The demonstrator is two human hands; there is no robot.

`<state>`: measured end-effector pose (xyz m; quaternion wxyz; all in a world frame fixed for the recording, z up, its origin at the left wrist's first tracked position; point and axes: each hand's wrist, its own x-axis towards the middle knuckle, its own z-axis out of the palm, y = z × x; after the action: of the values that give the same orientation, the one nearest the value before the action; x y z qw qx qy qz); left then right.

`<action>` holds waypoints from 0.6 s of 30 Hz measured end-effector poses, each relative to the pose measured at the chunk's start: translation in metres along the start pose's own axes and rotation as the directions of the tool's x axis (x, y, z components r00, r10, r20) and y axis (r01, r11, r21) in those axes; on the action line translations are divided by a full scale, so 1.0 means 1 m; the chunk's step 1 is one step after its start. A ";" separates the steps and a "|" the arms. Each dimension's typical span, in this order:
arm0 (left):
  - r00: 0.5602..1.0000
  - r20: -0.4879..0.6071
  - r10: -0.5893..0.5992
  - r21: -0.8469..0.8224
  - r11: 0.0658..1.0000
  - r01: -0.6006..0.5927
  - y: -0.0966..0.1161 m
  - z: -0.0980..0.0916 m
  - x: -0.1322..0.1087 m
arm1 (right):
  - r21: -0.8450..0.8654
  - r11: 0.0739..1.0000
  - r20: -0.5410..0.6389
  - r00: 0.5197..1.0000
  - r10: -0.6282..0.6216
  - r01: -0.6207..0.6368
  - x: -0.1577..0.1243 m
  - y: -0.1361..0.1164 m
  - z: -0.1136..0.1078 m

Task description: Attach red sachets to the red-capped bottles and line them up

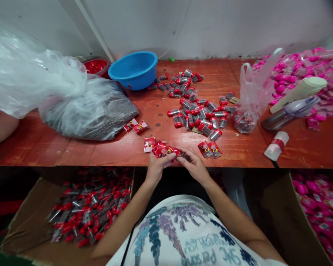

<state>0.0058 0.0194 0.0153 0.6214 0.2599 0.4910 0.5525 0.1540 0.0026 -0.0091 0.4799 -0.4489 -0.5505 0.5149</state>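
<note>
My left hand (156,166) is closed around a small fan of red printed packets (166,150) above the table's front edge, thumb on top. My right hand (194,164) meets it from the right, its fingers closed at the packets' end. Something dark and grainy shows under those fingers, too covered to name. One more red packet (149,145) lies just beyond my left hand. Two others, a red packet pair (210,149), rest right of my right hand. Farther off are piled small clear bottles with red caps (202,114) and dark contents.
A blue basin (134,70) stands at the back, beside a plastic sack of dark beads (91,111). Rightward are a knotted plastic bag (246,107), a handheld tool (290,112), a white roll (276,146) and pink-capped goods (316,77). Below sits a cardboard box (27,221) of red-capped bottles.
</note>
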 end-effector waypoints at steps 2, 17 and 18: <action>1.000 -0.001 -0.016 -0.009 1.000 0.016 -0.002 0.002 -0.001 | 0.048 0.998 -0.013 0.999 0.039 -0.039 -0.001 0.002 0.003; 1.000 0.018 0.016 0.066 0.998 -0.017 0.008 -0.002 0.005 | 0.145 0.984 -0.076 0.990 0.119 -0.107 -0.007 0.006 0.011; 1.000 0.028 0.002 0.083 0.997 -0.005 0.010 -0.003 0.006 | 0.115 0.988 -0.102 0.989 0.110 -0.098 -0.007 0.007 0.010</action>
<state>-0.0015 0.0267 0.0211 0.6158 0.2938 0.5044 0.5292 0.1454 -0.0050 -0.0162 0.5055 -0.4772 -0.4702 0.5438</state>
